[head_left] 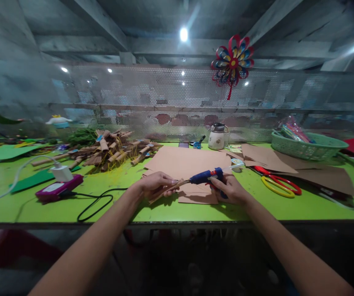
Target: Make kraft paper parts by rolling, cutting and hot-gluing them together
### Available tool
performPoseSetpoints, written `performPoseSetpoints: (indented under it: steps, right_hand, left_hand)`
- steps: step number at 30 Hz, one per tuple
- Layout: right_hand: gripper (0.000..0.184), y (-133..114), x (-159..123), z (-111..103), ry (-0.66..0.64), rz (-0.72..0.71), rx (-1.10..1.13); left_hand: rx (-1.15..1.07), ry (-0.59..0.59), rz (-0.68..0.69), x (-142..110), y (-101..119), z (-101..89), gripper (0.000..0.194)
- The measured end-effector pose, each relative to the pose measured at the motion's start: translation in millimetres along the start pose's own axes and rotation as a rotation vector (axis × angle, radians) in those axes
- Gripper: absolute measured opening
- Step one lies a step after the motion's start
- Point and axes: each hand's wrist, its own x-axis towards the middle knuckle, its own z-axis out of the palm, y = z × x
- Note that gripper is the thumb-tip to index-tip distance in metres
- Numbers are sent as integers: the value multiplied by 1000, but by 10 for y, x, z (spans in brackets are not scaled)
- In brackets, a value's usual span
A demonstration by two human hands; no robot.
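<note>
In my right hand (230, 189) is a blue hot glue gun (202, 177), its fingers wrapped round the grip and a clear glue stick (232, 166) poking out of the back. The nozzle points left and meets, or nearly meets, the end of a rolled strip of brown paper (167, 190). My left hand (156, 183) pinches that paper roll between thumb and fingers, low over the table. Under and behind both hands lie sheets of brown kraft paper (184, 158).
Left stands a pile of brown paper rolls with yellow strings (115, 152), and a purple power strip (59, 188) with a looping black cable (95, 209). Right are red-and-yellow scissors (278, 185) and a green basket (309, 146). A white jug (216, 137) stands behind, before a perforated screen (152, 90).
</note>
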Motion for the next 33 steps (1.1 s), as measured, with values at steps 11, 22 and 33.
performPoseSetpoints:
  steps: [11,22,33]
  right_hand:
    - [42,-18,6,16,-3,3,-48]
    - [42,-68,0,19,3,1,-76]
    - [41,-3,-1,5,27,21,119]
  left_hand:
    - [-61,-95,-48,-23,19,48,30]
    - [220,-3,16,-65,75,87,46]
    - [86,-77,18,-42,48,76,46]
